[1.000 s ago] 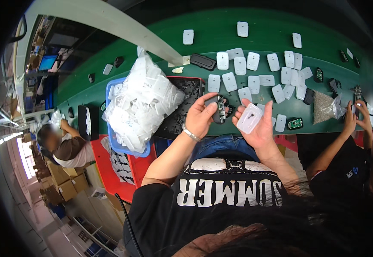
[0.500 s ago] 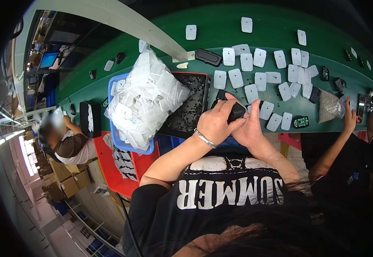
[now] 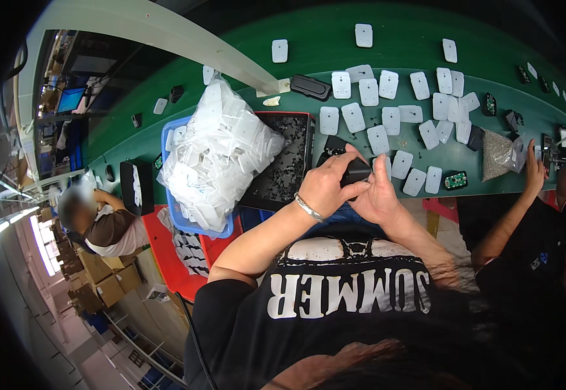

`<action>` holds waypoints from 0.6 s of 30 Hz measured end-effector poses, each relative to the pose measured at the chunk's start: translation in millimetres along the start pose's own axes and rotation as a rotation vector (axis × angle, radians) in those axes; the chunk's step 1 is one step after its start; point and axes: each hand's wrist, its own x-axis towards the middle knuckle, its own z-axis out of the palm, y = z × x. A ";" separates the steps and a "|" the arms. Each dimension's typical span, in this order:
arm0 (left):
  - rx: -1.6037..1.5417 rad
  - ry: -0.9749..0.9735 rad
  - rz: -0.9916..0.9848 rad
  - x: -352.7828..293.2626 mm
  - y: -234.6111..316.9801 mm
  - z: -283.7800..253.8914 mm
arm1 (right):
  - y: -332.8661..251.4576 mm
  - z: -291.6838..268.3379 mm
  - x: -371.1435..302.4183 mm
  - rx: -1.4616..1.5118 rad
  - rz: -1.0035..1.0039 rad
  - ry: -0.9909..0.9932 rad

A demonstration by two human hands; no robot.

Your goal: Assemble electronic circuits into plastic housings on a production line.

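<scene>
Black housing between left hand and right hand.

This is a factory assembly line, a small-electronics workshop by the look of it. A long green conveyor belt curves across the top of the frame, dotted with white plastic shells and small green circuit boards. A clear bag of white parts fills a blue bin at centre left. Other workers sit along the belt at far left and far right, and stacked cardboard boxes stand at lower left
</scene>
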 end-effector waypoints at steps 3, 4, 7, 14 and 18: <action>-0.014 0.045 0.044 -4.5 -6.6 5.3 | -0.9 -1.1 -5.5 0.039 0.016 -0.051; -0.017 0.046 0.047 -4.5 -7.8 6.2 | -1.8 0.0 -6.9 -0.004 0.015 -0.054; -0.060 0.016 0.072 -4.4 -10.2 8.8 | -3.1 1.7 -10.6 -0.079 0.018 -0.046; -0.350 0.000 -0.040 -0.1 -7.4 2.5 | -13.1 9.9 -15.5 -0.208 -0.079 -0.039; -0.721 -0.044 -0.004 -2.1 -4.5 2.2 | -16.2 -3.3 -27.6 -0.152 -0.054 -0.066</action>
